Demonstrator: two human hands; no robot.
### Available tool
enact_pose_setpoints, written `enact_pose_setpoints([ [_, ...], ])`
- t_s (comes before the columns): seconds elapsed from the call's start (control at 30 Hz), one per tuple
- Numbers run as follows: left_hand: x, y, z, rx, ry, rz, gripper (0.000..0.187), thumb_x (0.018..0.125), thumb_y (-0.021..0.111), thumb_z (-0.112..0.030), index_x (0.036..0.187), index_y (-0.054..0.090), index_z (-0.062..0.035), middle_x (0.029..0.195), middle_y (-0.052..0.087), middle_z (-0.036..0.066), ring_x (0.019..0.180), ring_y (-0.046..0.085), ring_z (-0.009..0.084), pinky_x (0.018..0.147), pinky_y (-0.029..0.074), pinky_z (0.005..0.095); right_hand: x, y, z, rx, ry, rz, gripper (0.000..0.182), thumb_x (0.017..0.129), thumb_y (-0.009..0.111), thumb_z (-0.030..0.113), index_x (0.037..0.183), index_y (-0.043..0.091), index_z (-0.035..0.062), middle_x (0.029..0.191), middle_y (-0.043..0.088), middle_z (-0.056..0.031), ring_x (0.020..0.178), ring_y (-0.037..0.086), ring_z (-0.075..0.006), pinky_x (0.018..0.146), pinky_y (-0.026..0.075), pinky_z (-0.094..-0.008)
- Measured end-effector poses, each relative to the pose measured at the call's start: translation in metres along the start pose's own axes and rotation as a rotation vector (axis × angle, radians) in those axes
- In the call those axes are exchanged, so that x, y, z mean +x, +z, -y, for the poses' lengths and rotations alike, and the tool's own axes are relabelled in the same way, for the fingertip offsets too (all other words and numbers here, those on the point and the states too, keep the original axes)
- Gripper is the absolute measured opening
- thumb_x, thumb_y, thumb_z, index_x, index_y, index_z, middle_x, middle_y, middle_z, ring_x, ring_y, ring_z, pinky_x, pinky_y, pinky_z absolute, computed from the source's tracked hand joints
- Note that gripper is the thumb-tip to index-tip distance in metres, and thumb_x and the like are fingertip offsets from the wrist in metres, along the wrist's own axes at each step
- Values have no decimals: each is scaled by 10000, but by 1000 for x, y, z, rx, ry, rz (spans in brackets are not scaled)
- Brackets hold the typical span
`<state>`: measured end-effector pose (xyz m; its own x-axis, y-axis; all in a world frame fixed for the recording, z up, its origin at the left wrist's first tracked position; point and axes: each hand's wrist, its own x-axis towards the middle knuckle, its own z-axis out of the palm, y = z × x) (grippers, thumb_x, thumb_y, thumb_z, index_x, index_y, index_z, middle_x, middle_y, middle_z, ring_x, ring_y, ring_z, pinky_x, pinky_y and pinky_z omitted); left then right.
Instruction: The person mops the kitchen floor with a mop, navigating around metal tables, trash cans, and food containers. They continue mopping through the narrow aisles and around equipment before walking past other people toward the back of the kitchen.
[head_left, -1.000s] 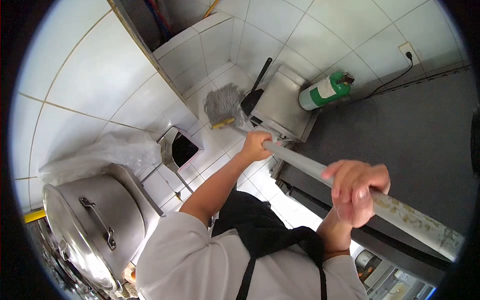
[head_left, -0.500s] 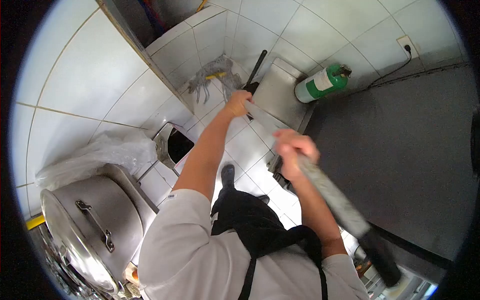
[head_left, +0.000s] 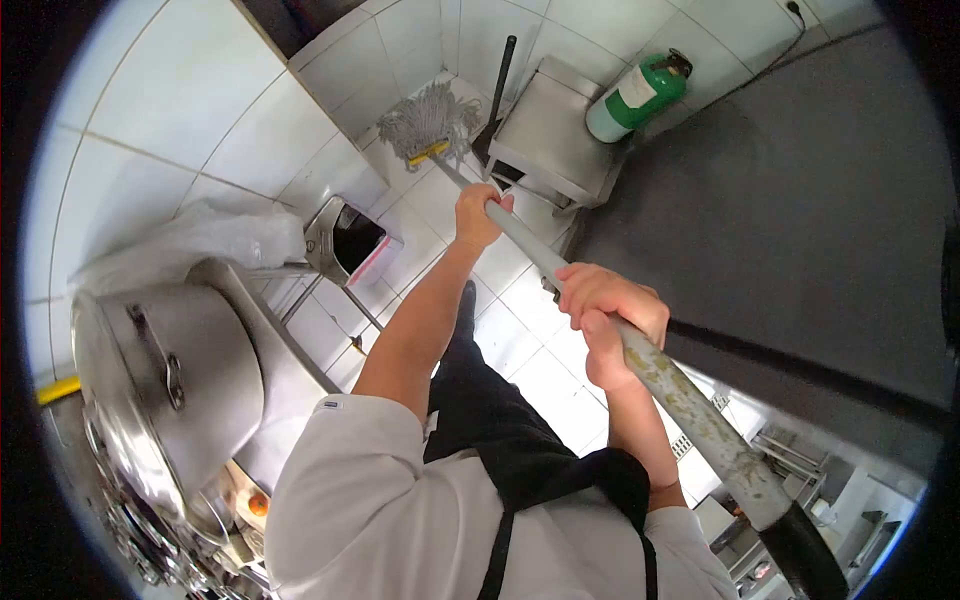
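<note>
I hold a long grey mop handle [head_left: 690, 405] with both hands. My left hand [head_left: 478, 213] grips it lower down, nearer the floor. My right hand [head_left: 607, 318] is closed around it higher up, near my chest. The grey string mop head [head_left: 425, 115] with a yellow clamp lies on the white tiled floor [head_left: 520, 345] in the corner, beside the white tiled wall.
A big steel pot with lid [head_left: 165, 375] stands at left, with a clear plastic bag [head_left: 190, 240] behind it. A small open bin [head_left: 352, 243] sits on the floor. A steel stand [head_left: 550, 130], a black dustpan handle [head_left: 497, 75] and a green cylinder [head_left: 635, 92] are by the corner. A dark counter [head_left: 800, 220] fills the right.
The mop head has drawn back a little from the corner toward me. The view has shifted, and my right hand sits slightly further right along the handle.
</note>
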<state>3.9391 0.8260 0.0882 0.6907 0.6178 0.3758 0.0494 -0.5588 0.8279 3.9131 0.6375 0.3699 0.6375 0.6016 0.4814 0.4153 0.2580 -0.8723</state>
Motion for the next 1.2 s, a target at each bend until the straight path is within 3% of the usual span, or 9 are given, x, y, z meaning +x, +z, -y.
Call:
enact_pose_setpoints([
  [0.2,-127,-27,-73,-58,85,318,365,680,838,-235,577,543,-46,585,554,139,579,558,339,550,433,418,-122,-37,93,-42,99,18,260,834,633,188,678,540,2,605,561,-87,601,579,-221,784,534,-456],
  [0.33,-218,-36,-140,-127,98,557,401,705,854,-250,599,520,-55,585,533,116,558,524,298,541,415,389,-189,-64,171,-23,143,-71,109,655,609,56,605,532,-1,577,519,-106,497,512,-260,648,521,-341],
  [0.43,-292,-31,-184,-244,199,646,450,710,867,-310,595,508,-64,569,515,110,529,512,256,526,401,387,-234,-88,226,38,45,-85,188,658,682,120,596,565,-14,552,547,-126,499,590,-303,579,553,-410],
  [0.53,-347,-39,-230,-421,145,1016,263,663,813,-196,676,586,-64,609,571,117,571,592,283,562,456,368,-275,-111,279,216,37,-113,222,765,776,144,679,616,15,514,581,-92,452,604,-221,520,571,-393],
  [0.67,-402,-39,-267,-619,273,1386,255,693,794,-261,693,597,-97,628,601,115,610,606,351,563,463,421,-317,-121,318,234,-128,-25,236,783,831,111,795,612,25,546,614,-71,473,628,-174,514,576,-354],
  [0.9,-396,-49,-259,-482,694,1647,198,675,755,-229,691,586,-127,669,628,104,696,636,366,630,498,460,-358,-62,343,-46,-167,-182,286,763,850,96,851,584,39,566,618,-69,478,636,-180,500,569,-338],
  [1.07,-350,-49,-221,-245,792,1662,186,675,745,-230,741,608,-123,724,650,113,767,656,355,684,517,458,-375,-5,304,-95,-312,-345,243,767,800,26,838,568,20,594,595,-68,482,603,-195,480,546,-344],
  [1.13,-332,-44,-203,-262,830,1530,159,796,725,-223,741,643,-99,711,653,114,715,652,337,645,502,423,-381,10,279,-126,-345,-412,203,763,753,-21,827,563,11,607,588,-80,485,580,-207,476,533,-369],
  [1.2,-317,-30,-169,-294,788,1446,155,797,714,-192,737,623,-83,736,654,121,736,649,343,675,500,440,-387,21,250,-186,-298,-444,193,758,736,-41,831,564,8,606,578,-78,500,570,-217,520,540,-405],
])
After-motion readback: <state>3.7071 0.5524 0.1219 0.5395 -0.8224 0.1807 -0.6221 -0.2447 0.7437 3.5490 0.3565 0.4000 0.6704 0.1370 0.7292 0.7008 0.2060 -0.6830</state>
